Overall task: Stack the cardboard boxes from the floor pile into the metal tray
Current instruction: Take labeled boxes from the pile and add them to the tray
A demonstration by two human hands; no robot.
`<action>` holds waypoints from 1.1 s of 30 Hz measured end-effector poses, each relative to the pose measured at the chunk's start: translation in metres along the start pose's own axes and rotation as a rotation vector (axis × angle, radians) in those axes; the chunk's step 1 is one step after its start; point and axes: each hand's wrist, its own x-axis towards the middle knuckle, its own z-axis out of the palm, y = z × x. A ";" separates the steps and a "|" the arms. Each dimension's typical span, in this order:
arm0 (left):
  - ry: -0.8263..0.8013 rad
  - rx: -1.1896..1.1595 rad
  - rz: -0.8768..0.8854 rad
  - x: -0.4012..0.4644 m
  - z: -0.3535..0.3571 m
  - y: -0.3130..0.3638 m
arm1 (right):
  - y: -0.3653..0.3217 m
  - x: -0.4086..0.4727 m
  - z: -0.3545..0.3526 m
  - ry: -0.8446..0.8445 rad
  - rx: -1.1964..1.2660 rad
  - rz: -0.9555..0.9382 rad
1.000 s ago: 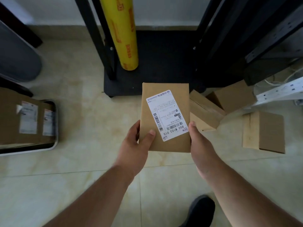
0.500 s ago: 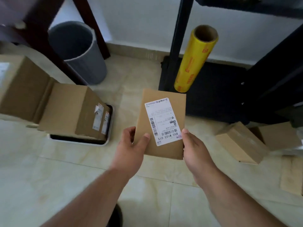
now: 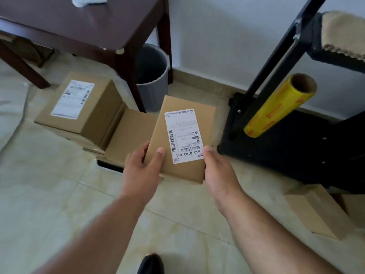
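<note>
Two hands on one box (image 3: 177, 143), held in the air above the floor (image 3: 49, 194). Left hand (image 3: 142, 169) clasps its near left corner, thumb on top. Right hand (image 3: 219, 171) grips the right edge, thumb at the label (image 3: 183, 135). Tray (image 3: 109, 166): only a strip of its near rim shows, under the left hand. Two boxes stand over it, one labelled box (image 3: 79, 105) and one plain box (image 3: 128, 133), touching. One more box, the floor box (image 3: 316, 210), lies at far right. One bin (image 3: 152, 76), one yellow roll (image 3: 276, 107).

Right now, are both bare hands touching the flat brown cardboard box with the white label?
Touching. The head view shows the left hand and right hand gripping the box.
</note>
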 end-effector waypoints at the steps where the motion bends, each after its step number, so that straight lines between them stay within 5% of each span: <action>1: 0.029 -0.029 -0.023 0.005 -0.009 0.000 | -0.005 0.002 0.011 -0.004 -0.006 -0.007; 12: 0.144 -0.114 -0.165 0.052 -0.082 -0.023 | -0.015 0.031 0.114 -0.086 -0.076 0.012; 24: 0.102 -0.276 -0.285 0.071 -0.102 -0.047 | -0.004 0.044 0.147 -0.050 -0.100 0.041; 33: 0.215 -0.354 -0.394 0.084 -0.111 -0.062 | -0.017 0.060 0.165 -0.044 -0.109 0.007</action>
